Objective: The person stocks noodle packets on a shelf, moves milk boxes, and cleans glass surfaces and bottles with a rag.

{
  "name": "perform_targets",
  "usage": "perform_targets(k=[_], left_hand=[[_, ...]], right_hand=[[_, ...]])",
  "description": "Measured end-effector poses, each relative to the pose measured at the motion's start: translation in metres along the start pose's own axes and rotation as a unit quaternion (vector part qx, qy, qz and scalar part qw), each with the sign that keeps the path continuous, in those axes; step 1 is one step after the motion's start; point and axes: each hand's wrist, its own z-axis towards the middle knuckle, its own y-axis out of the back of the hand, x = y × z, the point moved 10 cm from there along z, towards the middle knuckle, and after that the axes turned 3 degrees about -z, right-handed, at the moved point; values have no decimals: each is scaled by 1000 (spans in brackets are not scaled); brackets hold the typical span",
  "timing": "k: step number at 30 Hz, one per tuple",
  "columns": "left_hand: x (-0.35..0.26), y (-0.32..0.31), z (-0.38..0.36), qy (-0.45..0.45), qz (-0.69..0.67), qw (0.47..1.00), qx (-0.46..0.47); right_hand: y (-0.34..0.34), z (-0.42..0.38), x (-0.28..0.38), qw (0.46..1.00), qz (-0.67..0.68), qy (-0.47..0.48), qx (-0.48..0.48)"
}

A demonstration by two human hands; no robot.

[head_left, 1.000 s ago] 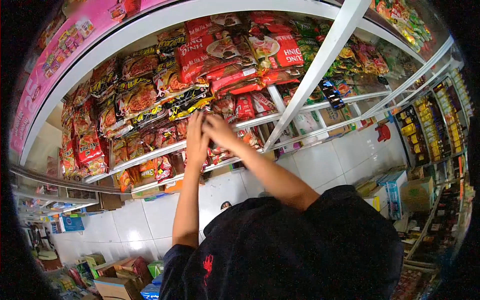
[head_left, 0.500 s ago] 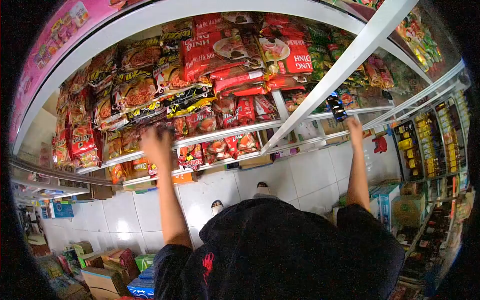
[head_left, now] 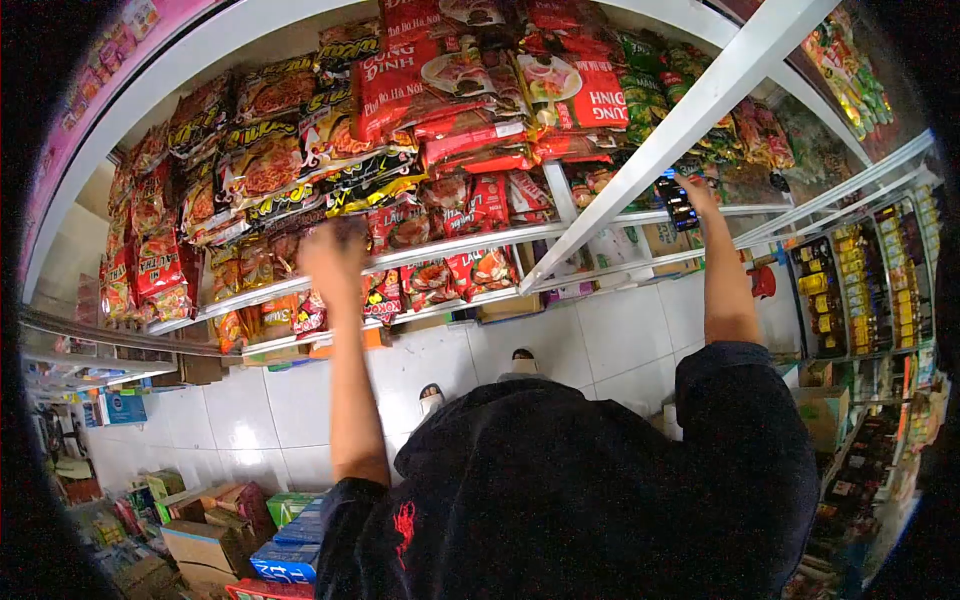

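My left hand (head_left: 335, 262) blurred at shelf rail (head_left: 440, 245), grip cannot tell; noodle packs (head_left: 400, 222) just beyond fingers. Right hand (head_left: 697, 192) pinches dark packet (head_left: 680, 205), far right. Best: steady reach, slide packs level, avoid toppling stack above.

Noodle packets (head_left: 400, 110) stacked on shelf rails (head_left: 460, 243), cardboard boxes (head_left: 205, 545) below-left on floor (head_left: 300, 410).

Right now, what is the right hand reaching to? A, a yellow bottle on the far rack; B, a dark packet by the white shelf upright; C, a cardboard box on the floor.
B: the right hand is raised at a dark packet beside the white shelf upright, far above the floor boxes.
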Motion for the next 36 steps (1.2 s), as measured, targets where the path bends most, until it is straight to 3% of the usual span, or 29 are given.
perform_targets(k=[1,2,4,6,8,10,11,14,15,16,18,19,20,21,23,24,25,26,27,28,30,31,32,34,36], left_hand=[[-31,-27,-10,-4,3,995,101],[-76,-17,-24,-98,34,995,11],[-66,-15,-22,-83,-26,996,27],[-11,1,-7,-35,-24,999,32],[53,36,1,114,69,991,-10],[50,41,2,138,82,987,-22],[48,43,-1,161,92,982,-32],[-46,-8,-21,-54,6,999,2],[-72,-20,-30,-38,18,996,81],[-86,-11,-33,-56,7,996,74],[-54,-4,-24,-71,-12,997,39],[-18,-1,-15,-80,-59,994,36],[12,29,-9,-9,-16,1000,-8],[58,37,-3,15,46,998,-31],[116,65,1,160,158,973,-55],[111,69,2,155,160,973,-66],[97,59,2,141,118,982,-53],[75,45,-2,129,74,988,-41],[34,29,-5,40,34,998,-27],[-13,14,-13,-50,-5,999,-13],[-82,-7,-29,-105,-25,993,55],[-78,-8,-30,-106,-27,992,58],[-67,-5,-26,-108,-60,991,56],[-27,4,-13,-113,-94,988,55],[68,27,5,2,-9,1000,21]], right_hand=[[-14,34,-33,999,37,-13,18],[-15,38,-38,998,48,-17,23],[-16,30,-31,997,69,-26,33],[3,-4,16,994,62,82,-47],[14,-13,28,991,3,84,-107],[-10,-12,26,999,10,33,30],[1,-21,34,998,-35,41,-13],[-5,-35,44,995,-95,11,40],[-7,21,-13,994,25,62,-82],[-3,21,-11,994,24,63,-82],[-27,13,-13,985,131,-2,116],[-24,3,-5,983,139,21,122],[-21,-8,3,980,148,44,128],[-6,-38,16,976,206,10,64],[15,-45,-6,961,267,14,-75],[8,-56,-9,960,269,12,-79],[24,-91,4,956,159,83,-234],[31,-139,27,912,40,153,-380],[-1,-159,29,920,131,185,-320],[-32,-195,52,898,138,269,-319],[-122,-235,81,899,154,340,-228],[-161,-250,108,919,122,336,-165],[-167,-284,168,897,57,406,-164],[-192,-300,216,902,55,417,-98],[-200,-297,229,900,105,409,-104]])
